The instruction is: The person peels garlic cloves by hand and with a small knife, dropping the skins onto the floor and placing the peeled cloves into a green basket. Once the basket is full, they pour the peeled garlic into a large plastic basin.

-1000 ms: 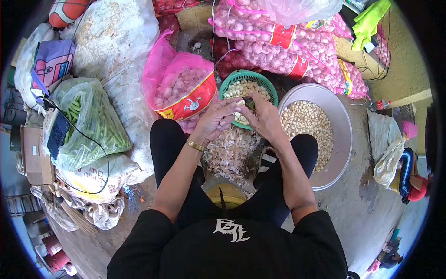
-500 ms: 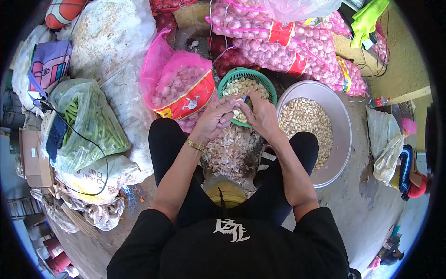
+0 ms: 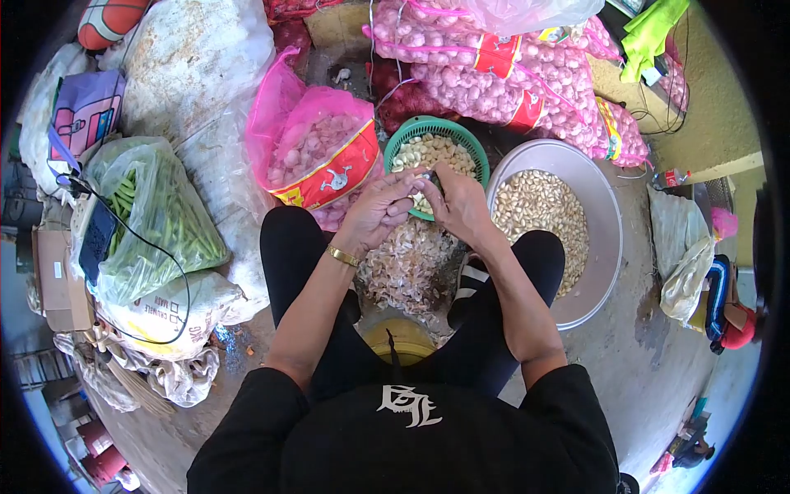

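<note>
My left hand (image 3: 377, 212) is closed in a pinch on a garlic clove (image 3: 419, 183), mostly covered by the fingers. Close against it, my right hand (image 3: 462, 206) grips a small knife (image 3: 434, 176); only its dark part shows. Both hands meet over the near edge of a green basket (image 3: 484, 163), which holds peeled garlic cloves (image 3: 434, 153). Below them a heap of papery garlic skins (image 3: 407, 265) lies on the ground between my feet. To the right, a wide pale basin (image 3: 607, 239) contains many loose cloves (image 3: 543, 216).
An open pink net sack of garlic (image 3: 317, 152) stands left of the basket. Full garlic sacks (image 3: 543, 90) are stacked behind. A plastic bag of green pods (image 3: 160, 218) and a white sack (image 3: 193, 74) lie farther left. A yellow container (image 3: 399, 339) sits between my legs.
Both hands stay together over the basket. My right hand has turned slightly at the wrist, so the knife shows at a different angle. The surroundings look the same.
</note>
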Demonstrator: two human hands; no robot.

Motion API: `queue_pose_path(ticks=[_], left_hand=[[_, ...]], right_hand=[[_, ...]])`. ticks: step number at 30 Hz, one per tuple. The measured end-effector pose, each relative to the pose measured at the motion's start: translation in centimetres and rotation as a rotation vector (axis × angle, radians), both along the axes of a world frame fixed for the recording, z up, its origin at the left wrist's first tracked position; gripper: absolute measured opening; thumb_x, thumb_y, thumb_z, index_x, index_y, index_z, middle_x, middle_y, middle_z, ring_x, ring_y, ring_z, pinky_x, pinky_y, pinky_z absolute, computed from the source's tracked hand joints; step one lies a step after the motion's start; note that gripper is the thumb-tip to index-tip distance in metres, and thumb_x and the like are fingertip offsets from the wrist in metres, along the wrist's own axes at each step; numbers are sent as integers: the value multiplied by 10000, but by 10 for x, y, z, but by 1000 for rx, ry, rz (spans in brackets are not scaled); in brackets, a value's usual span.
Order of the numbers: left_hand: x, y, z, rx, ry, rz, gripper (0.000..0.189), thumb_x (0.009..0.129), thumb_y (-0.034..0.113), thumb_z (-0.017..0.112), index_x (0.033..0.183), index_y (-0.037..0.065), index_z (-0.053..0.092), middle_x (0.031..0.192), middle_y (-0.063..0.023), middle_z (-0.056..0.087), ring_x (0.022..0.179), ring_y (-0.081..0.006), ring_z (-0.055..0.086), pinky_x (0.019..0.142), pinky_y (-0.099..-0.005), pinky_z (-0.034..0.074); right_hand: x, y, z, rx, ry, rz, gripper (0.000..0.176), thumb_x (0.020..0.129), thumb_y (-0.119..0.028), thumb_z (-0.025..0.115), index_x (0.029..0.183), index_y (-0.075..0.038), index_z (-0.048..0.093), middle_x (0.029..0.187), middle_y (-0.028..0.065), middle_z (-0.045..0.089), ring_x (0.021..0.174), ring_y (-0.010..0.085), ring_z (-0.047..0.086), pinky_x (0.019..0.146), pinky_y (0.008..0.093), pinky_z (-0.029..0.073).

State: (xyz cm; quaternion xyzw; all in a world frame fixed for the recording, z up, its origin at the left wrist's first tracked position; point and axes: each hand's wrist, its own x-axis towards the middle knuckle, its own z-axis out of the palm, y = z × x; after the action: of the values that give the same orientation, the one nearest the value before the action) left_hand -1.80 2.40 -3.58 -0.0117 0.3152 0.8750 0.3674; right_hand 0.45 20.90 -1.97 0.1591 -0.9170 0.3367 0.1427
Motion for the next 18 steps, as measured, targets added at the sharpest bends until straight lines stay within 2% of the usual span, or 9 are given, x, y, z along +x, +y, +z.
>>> queue_pose_path(ticks=[6,9,15,18], left_hand=[[2,0,-7,63,-45,-31,396,993,125,557,1358,-9,484,993,8,595,565,1,372,428,-137,271],[4,0,-7,103,-135,-21,370,1012,93,504,1366,1,445,988,-37,588,544,0,375,419,-130,289],[7,1,-10,89,-162,14,378,1006,87,512,1370,8,450,991,-8,582,559,-1,387,423,-132,282],[6,2,-14,87,-121,24,366,984,113,569,1330,11,506,1003,-5,613,572,-4,391,438,-137,283]], right_hand=[[1,2,2,47,-18,34,343,945,-348,604,886,-22,513,610,210,580,594,415,610,513,490,446],[1,2,2,90,-13,30,336,943,-345,605,888,-25,517,609,204,582,589,408,610,511,490,446],[0,1,-1,80,-1,27,336,940,-352,609,890,-31,523,626,211,589,600,410,614,518,489,451],[-1,1,-2,52,-33,27,352,936,-367,610,895,-28,525,637,216,593,616,416,619,530,490,460]])
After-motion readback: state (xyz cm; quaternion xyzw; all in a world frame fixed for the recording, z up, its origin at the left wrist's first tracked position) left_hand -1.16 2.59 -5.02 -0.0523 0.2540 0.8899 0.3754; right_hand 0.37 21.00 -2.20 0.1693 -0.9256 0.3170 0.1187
